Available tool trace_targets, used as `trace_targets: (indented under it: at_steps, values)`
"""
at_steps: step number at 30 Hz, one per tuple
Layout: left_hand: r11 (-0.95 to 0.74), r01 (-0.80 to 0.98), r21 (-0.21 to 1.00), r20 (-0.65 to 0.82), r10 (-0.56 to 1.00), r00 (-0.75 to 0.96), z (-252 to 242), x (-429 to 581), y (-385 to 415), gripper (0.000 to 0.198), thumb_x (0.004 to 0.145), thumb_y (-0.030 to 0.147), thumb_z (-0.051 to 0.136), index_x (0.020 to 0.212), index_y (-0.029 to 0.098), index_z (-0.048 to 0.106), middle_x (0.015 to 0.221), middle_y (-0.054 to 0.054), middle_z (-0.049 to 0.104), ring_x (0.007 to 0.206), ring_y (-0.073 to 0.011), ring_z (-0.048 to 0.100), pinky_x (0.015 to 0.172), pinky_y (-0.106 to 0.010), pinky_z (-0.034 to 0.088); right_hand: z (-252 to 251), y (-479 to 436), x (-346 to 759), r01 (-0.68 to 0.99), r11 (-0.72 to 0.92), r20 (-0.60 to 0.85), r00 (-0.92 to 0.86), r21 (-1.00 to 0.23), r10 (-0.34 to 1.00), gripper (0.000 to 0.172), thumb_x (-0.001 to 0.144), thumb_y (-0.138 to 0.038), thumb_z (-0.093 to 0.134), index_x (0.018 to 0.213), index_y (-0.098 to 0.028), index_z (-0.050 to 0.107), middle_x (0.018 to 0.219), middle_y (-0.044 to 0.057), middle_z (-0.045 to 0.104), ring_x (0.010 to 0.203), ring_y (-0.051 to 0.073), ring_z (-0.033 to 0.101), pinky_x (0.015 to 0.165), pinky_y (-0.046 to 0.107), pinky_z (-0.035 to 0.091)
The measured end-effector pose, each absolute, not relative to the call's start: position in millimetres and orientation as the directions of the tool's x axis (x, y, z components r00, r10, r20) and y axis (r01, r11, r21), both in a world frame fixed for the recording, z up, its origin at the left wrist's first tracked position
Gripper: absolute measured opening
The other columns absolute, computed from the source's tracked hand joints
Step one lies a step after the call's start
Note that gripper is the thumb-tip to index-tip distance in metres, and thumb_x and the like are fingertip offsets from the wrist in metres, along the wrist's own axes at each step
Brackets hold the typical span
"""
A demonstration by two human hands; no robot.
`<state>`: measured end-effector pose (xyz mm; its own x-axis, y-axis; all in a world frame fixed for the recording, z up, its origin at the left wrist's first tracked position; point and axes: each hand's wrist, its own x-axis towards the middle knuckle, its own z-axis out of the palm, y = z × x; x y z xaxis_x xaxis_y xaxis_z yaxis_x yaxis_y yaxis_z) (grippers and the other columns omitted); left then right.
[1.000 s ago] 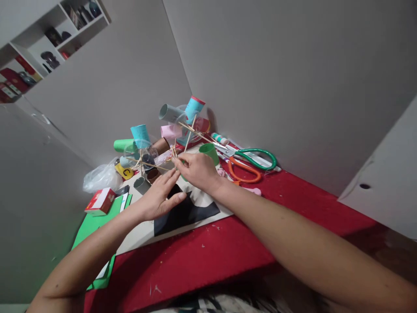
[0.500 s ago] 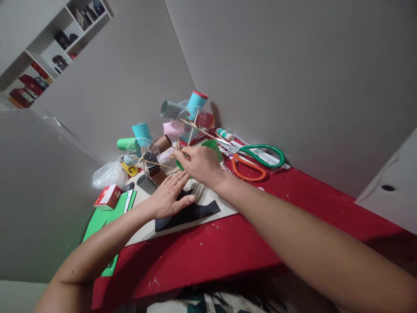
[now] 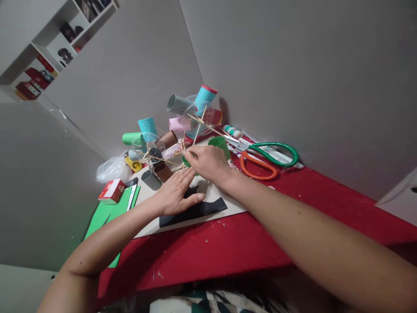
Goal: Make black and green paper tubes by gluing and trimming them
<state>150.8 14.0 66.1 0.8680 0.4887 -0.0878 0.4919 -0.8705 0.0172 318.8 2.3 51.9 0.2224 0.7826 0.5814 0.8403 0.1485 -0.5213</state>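
R hand [image 3: 208, 163] pinches skewer [image 3: 163, 160], long axis left-right.

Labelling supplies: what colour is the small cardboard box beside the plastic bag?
The small cardboard box is red and white, seen in the head view.

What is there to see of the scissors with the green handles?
The green-handled scissors lie flat on the red table top, close to the grey wall. Their long glossy loops, plastic by the look, point right; the silver metal blades point left toward a green cup and look shut. An orange-handled pair lies close beside them on the near side. The right hand, pinching wooden sticks, is nearby but apart.
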Motion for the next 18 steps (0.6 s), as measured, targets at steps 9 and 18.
trace_targets:
  at_steps: [9, 18]
  values:
    - [-0.85, 0.522, 0.075, -0.016, 0.522, 0.853, 80.7, 148.1, 10.0, 0.082, 0.093, 0.065, 0.028, 0.153, 0.011, 0.014, 0.162, -0.016, 0.013, 0.15, -0.0258, 0.009, 0.122, -0.048, 0.01, 49.5, 2.6, 315.7, 0.857, 0.128, 0.563, 0.209, -0.5, 0.799, 0.035, 0.096, -0.042, 0.047, 0.089, -0.023, 0.076, 0.08, 0.007, 0.077, 0.071, 0.021, 0.068, 0.055, 0.028, 0.028]
    - [-0.877, 0.465, 0.123, -0.043, 0.464, 0.885, 62.0, 152.0, 13.1, 0.078, 0.092, 0.061, 0.04, 0.153, 0.017, 0.017, 0.16, -0.014, 0.021, 0.148, -0.0294, 0.017, 0.12, -0.052, 0.017, 48.9, 4.3, 318.5, 0.851, 0.122, 0.548, 0.213, -0.511, 0.809, 0.036, 0.096, -0.042, 0.048, 0.086, -0.022, 0.076, 0.078, 0.007, 0.076, 0.07, 0.022, 0.067, 0.055, 0.028, 0.029]
